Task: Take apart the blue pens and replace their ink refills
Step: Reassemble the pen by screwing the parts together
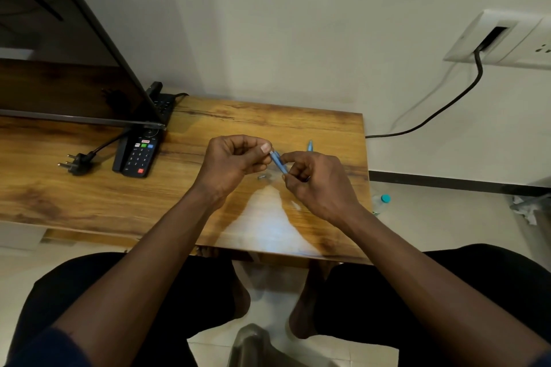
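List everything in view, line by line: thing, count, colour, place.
blue pen: one, blue, held between both hands
second blue pen: one, blue, partly hidden behind right hand
small part: one, grey, table, below the hands
remote: one, black, table left
plug: one, black, left of remote
screen: one, black, far left
table: one, brown wood
bottle: one, clear, floor right
left hand: pinches pen's upper end
right hand: grips pen's lower end

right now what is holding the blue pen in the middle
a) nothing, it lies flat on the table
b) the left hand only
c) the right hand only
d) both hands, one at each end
d: the left hand pinches the upper end of the blue pen and the right hand grips its lower end, above the table.
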A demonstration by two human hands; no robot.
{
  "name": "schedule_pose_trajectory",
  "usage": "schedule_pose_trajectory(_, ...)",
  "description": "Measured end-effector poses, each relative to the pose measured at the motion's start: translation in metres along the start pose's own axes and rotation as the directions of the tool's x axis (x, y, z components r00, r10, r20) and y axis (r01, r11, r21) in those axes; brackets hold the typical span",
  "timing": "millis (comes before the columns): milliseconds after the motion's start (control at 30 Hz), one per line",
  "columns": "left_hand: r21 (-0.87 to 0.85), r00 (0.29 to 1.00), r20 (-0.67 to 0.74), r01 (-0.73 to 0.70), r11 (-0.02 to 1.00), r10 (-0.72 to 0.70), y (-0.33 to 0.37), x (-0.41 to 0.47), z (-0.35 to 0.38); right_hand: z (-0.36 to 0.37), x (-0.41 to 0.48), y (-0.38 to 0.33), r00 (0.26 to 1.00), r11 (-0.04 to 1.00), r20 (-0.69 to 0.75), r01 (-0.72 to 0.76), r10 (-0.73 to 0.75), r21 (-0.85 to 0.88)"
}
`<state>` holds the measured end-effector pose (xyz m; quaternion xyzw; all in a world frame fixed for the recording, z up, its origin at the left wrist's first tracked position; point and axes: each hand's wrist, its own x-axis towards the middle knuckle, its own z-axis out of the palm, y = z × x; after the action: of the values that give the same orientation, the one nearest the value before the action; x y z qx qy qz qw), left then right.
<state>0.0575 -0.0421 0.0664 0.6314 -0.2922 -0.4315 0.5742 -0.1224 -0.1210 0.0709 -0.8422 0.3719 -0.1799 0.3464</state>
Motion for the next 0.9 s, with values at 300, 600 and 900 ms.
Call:
schedule_pose_trajectory(300, 0.120, 0.997, 0.042, -0.062, 0.991, 0.057, 0.004, 0.001, -0.004, 0.002, 0.001, 0.001, 1.000, 1.000, -0.006, -0.004, 0.004, -0.010)
schedule_pose_trajectory(600, 0.179, 0.994, 0.099, -0.057, 0.982, 0.040, 0.012, 0.000, -0.008, 0.001, 0.001, 0.001, 1.000, 1.000, -0.002, 0.007, -0.007, -0.029)
schedule_pose_trajectory(900, 0.222, 0.989, 0.147, -0.020, 0.975, -0.013, 0.015, 0.000, -0.012, -0.002, -0.001, -0.001, 0.990, 0.955, 0.025, 0.142, -0.140, -0.261)
